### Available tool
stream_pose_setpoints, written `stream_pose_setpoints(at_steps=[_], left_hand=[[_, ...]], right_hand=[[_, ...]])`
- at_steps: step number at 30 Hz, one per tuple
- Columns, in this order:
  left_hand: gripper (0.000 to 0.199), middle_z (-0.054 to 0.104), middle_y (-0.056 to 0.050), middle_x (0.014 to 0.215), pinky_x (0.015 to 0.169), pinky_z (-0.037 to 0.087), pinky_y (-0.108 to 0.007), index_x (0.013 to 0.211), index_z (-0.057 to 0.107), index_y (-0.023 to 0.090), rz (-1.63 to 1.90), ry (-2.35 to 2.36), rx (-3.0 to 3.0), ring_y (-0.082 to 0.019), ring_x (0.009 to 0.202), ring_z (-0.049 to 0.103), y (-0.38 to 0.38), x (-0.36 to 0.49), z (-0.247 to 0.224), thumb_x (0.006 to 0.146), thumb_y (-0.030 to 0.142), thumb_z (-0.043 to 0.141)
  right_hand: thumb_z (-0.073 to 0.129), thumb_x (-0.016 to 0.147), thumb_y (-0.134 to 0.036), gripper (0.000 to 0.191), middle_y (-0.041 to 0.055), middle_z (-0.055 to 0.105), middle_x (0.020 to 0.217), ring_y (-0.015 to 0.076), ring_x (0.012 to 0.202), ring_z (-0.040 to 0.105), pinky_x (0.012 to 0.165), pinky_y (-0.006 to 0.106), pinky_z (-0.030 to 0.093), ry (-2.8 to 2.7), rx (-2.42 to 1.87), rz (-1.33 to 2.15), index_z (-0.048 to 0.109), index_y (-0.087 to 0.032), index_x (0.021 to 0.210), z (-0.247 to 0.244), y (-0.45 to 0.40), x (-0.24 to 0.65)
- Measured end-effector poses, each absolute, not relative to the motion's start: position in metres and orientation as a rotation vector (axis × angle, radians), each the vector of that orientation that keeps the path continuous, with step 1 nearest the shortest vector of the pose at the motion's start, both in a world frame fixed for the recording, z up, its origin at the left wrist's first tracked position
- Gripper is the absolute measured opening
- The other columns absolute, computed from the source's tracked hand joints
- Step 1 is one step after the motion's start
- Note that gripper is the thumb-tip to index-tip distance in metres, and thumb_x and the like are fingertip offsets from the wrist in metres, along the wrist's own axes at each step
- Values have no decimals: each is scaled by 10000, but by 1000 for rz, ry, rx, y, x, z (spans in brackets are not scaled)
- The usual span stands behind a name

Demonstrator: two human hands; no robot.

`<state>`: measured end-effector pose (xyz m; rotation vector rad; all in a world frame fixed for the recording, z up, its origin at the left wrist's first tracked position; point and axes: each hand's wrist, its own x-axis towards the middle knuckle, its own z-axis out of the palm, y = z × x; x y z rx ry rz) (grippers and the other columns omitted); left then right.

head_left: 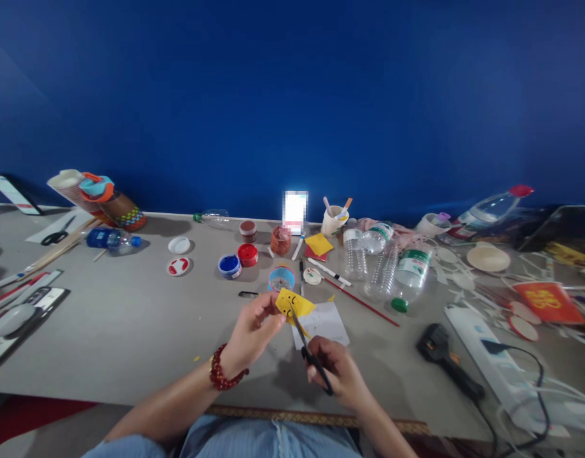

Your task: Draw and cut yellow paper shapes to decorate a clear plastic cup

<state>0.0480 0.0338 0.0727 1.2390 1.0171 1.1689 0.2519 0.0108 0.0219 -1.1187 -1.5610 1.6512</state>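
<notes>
Between the thumb and fingers of my left hand (pixel 255 327) is a piece of yellow paper (pixel 301 305) with black face-like drawings on it. My right hand (pixel 334 370) grips black-handled scissors (pixel 301 332), their blades pointing up and left against the yellow paper. Whether the blades are apart I cannot tell. Below the hands' work lies a white sheet of paper (pixel 331 323) on the table. A small yellow scrap (pixel 196 359) rests on the tabletop left of my left hand.
Paint jars, blue (pixel 229 267) and red (pixel 247 254), stand ahead. A paintbrush (pixel 362 302) lies right of centre, near plastic bottles (pixel 411 270). A black glue gun (pixel 447 359) and a power strip (pixel 493 362) occupy the right. A phone (pixel 295 211) stands at the wall.
</notes>
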Motion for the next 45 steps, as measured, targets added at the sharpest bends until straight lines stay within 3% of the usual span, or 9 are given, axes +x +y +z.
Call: stream_pose_setpoints(at_steps=[9,25,45], left_hand=[[142,649,-51,828,728,465,-261,902,643,143,1146,1009,1223,-179,785,591,34,50,81,816,248,600],[182,651,-54,848,711,455,-258,947,645,143,1169,976,1188,-171,772,576,35,53,77,821,268,602],[202,557,-1,709,621,384,-237,747,553,163,1145,1010,1167,-132,650,483,36,51,88,776,344,638]], right_hand=[[661,668,-711,559,-33,482,588,93,490,444,463,201,333,-1492,-1117,1720,435,-200,676,23,9,253],[662,685,-700,549,-25,497,592,99,489,464,461,204,331,-1473,-1068,1721,433,-201,690,21,9,253],[650,683,-704,542,-27,513,575,96,460,473,454,212,341,-1504,-1095,1714,448,-201,679,23,10,253]])
